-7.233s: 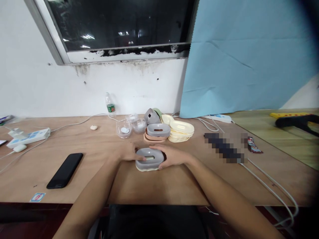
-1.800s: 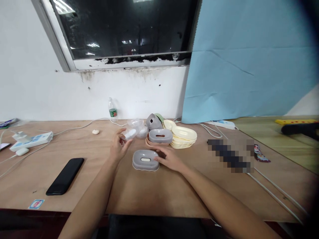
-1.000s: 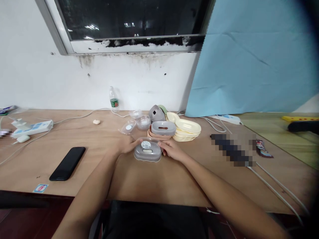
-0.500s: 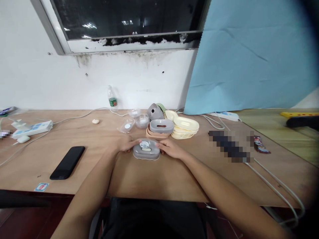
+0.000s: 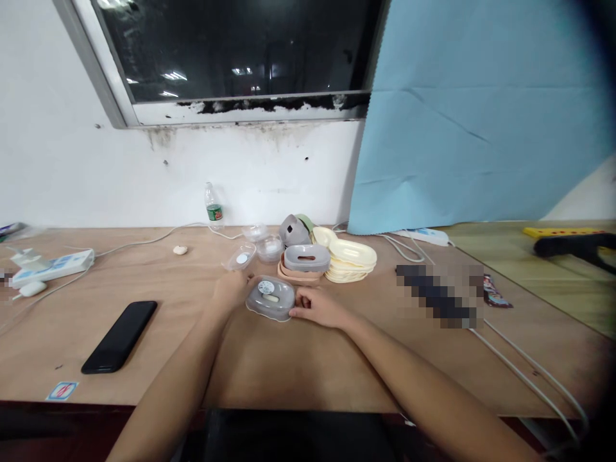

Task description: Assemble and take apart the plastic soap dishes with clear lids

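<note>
I see a black phone (image 5: 119, 337) lying flat at the left of the counter (image 5: 298, 378), a small sticker (image 5: 62, 391) near it by the front edge. Farther back I have a white power strip (image 5: 55, 269) and a small pale lump (image 5: 180, 250). A green-labelled bottle (image 5: 213, 208) stands by the wall (image 5: 216, 154). On the right, I make out a hanging blue sheet (image 5: 447, 128) and a wrapper (image 5: 495, 293).

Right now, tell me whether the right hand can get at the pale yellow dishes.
Likely yes: the pale yellow dishes stand beyond the right hand, with only tabletop between; the grey-topped stack sits alongside.
</note>
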The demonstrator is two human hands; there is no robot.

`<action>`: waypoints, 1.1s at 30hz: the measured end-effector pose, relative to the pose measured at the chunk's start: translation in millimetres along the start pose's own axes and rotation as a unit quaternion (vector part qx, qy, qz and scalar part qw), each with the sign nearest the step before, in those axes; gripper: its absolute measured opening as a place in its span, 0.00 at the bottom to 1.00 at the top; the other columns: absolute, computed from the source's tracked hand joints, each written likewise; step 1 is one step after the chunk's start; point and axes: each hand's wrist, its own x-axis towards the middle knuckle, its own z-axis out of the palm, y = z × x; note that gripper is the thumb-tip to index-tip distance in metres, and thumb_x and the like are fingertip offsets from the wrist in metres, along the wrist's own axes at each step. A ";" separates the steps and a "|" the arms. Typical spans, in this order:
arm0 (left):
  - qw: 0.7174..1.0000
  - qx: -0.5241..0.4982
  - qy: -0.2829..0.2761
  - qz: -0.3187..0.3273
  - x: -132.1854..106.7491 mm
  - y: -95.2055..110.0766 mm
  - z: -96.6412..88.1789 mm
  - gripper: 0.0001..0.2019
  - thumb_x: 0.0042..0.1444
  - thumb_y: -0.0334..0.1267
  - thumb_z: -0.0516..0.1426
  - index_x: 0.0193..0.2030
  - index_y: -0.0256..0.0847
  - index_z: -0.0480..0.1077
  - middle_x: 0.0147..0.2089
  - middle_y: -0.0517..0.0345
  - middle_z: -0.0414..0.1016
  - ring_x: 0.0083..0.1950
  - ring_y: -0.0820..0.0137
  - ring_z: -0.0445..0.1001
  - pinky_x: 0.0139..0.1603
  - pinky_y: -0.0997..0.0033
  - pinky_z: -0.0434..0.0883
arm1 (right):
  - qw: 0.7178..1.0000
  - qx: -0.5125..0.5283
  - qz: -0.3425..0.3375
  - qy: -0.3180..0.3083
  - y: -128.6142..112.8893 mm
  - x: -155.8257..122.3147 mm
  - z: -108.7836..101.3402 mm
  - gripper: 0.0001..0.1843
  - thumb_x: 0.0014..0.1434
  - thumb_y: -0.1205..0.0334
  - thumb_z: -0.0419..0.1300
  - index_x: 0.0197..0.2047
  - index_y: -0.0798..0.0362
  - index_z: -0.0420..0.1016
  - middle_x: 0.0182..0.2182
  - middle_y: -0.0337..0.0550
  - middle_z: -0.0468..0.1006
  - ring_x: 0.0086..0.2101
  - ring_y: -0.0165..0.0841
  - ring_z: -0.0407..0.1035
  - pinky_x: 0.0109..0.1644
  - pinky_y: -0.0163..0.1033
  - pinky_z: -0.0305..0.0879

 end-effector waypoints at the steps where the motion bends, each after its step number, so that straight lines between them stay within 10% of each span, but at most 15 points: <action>1: 0.999 0.036 0.006 0.002 -1.4 3.5 -1.7 0.18 0.58 0.54 0.52 0.30 0.43 0.73 0.28 0.53 0.75 0.30 0.64 0.73 0.31 0.69 0.64 | 1.000 -0.002 0.001 0.000 -0.7 0.0 -0.2 0.21 0.52 0.41 0.62 0.30 0.52 0.69 0.25 0.35 0.73 0.25 0.27 0.62 0.26 0.32 0.48; 6: 0.983 0.075 0.048 0.162 -8.4 26.2 -6.8 0.12 0.62 0.42 0.51 0.45 0.44 0.73 0.44 0.50 0.77 0.47 0.60 0.74 0.47 0.62 0.68 | 1.000 -0.002 -0.010 -0.005 -2.9 0.8 -1.7 0.21 0.55 0.41 0.60 0.30 0.52 0.70 0.25 0.37 0.74 0.25 0.28 0.64 0.26 0.33 0.50; 12: 0.941 0.013 -0.049 0.335 -24.8 54.1 2.8 0.22 0.58 0.51 0.55 0.58 0.48 0.67 0.59 0.52 0.69 0.58 0.59 0.67 0.59 0.57 0.62 | 1.000 -0.013 -0.022 0.016 0.7 2.7 1.0 0.16 0.61 0.49 0.55 0.36 0.52 0.74 0.29 0.40 0.76 0.29 0.31 0.66 0.30 0.35 0.55; 22: 0.969 0.203 0.055 0.130 -27.8 51.8 11.6 0.11 0.51 0.36 0.58 0.42 0.40 0.74 0.46 0.41 0.72 0.48 0.48 0.68 0.46 0.49 0.62 | 0.983 0.001 -0.038 0.180 0.0 -0.7 -9.3 0.14 0.62 0.52 0.54 0.38 0.49 0.78 0.31 0.43 0.80 0.30 0.34 0.71 0.37 0.39 0.64; 29: 0.957 0.281 0.011 0.069 -17.1 16.2 -1.1 0.13 0.57 0.30 0.49 0.41 0.33 0.73 0.46 0.37 0.73 0.49 0.50 0.68 0.47 0.52 0.61 | 0.873 -0.040 0.045 0.484 43.9 -10.1 -57.8 0.16 0.60 0.51 0.54 0.35 0.53 0.76 0.31 0.45 0.78 0.32 0.36 0.70 0.40 0.40 0.66; 33: 0.951 0.308 -0.011 0.040 -14.0 4.1 -5.5 0.15 0.59 0.30 0.47 0.43 0.33 0.74 0.44 0.40 0.75 0.50 0.51 0.68 0.47 0.54 0.61 | 0.833 -0.062 0.116 0.537 93.7 -11.6 -80.9 0.18 0.58 0.50 0.54 0.41 0.55 0.74 0.34 0.47 0.76 0.36 0.37 0.69 0.43 0.43 0.65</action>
